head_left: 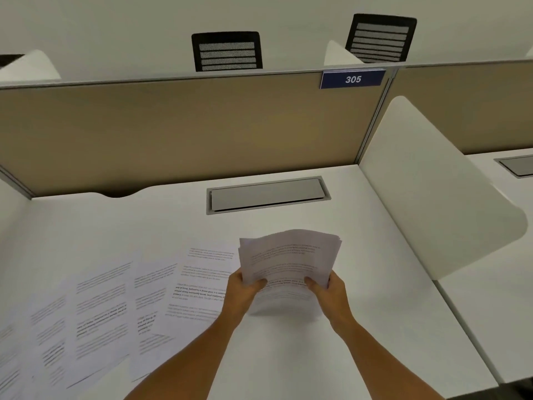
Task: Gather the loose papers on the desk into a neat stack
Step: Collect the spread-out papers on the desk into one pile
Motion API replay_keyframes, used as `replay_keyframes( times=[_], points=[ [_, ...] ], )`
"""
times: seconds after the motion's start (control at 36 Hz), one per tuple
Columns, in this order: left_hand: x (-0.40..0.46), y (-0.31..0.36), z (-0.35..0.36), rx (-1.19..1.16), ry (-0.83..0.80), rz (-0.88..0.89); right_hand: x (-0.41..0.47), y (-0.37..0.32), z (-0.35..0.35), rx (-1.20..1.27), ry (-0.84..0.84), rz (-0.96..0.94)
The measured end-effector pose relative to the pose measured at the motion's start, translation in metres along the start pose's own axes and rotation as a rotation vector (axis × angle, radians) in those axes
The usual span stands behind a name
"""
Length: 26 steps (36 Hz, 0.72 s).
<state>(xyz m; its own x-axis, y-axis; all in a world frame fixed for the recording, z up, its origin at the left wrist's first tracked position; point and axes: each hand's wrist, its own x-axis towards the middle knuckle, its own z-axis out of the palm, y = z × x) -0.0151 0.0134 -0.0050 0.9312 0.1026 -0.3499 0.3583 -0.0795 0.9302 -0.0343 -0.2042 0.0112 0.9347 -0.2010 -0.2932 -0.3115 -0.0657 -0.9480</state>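
A bundle of printed sheets (288, 258) stands nearly upright over the white desk (375, 327), right of centre. My left hand (243, 290) grips its lower left edge and my right hand (328, 290) grips its lower right edge, thumbs on the front page. The bundle's bottom part is blurred. Several loose printed pages (95, 307) lie spread flat and overlapping across the left half of the desk, the nearest one (202, 284) just left of my left hand.
A grey cable hatch (266, 194) is set into the desk behind the bundle. A tan partition (187, 128) with a blue 305 sign (352, 79) closes the back. A white side divider (432, 192) stands at the right. Two black chairs (227, 51) show beyond.
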Motion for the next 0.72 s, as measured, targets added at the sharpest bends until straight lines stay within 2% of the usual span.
replay_keyframes(
  times=[0.14,0.39,0.5,0.61,0.72],
  points=[
    [0.000,-0.004,0.010,0.058,-0.002,0.027,0.011,0.010,0.000,-0.059,-0.067,0.014],
    [0.001,0.003,-0.001,0.052,0.157,0.004,0.038,0.012,0.018,-0.210,-0.172,0.052],
    [0.001,-0.006,-0.027,0.067,0.261,-0.043,0.042,0.017,0.045,-0.276,-0.258,0.155],
    [0.000,-0.017,-0.062,0.161,0.335,-0.139,0.036,0.022,0.082,-0.210,-0.321,0.300],
    [0.009,-0.024,-0.098,0.297,0.346,-0.199,0.023,0.023,0.124,-0.205,-0.352,0.368]
  ],
)
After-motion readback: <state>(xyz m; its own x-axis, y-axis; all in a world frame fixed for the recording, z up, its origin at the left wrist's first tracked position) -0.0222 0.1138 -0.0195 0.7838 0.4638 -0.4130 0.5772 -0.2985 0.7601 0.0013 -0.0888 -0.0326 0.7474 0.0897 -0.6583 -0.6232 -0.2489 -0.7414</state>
